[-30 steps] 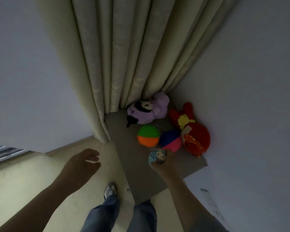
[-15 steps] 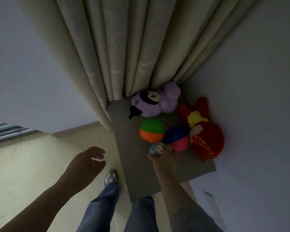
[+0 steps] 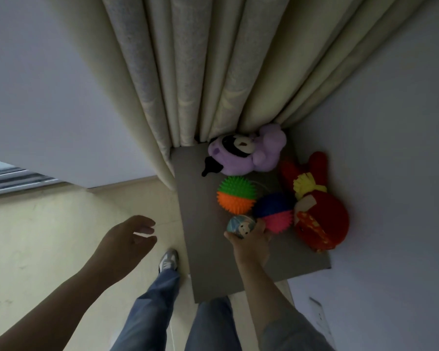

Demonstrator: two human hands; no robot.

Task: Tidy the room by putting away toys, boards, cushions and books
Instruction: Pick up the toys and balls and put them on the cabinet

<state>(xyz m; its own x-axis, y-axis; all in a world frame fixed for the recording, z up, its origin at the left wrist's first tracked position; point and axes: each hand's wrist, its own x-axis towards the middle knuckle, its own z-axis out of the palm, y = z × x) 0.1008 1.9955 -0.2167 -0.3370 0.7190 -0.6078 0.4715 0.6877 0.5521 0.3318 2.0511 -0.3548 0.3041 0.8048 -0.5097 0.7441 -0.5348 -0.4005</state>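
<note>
Right hand grasps a small pale-blue ball with a cartoon face, fingers curled round it — held just above the grey board in the corner, touching or nearly touching the blue-and-pink spiky ball. Green-and-orange spiky ball just beyond; purple plush at the curtain foot, red plush by the wall. Left hand released, fingers loosely spread — above the floor, well apart from the toys.

A cream pleated fabric curtain hangs beyond the fingers of the right hand; a white plastic wall socket sits behind and right of them.
</note>
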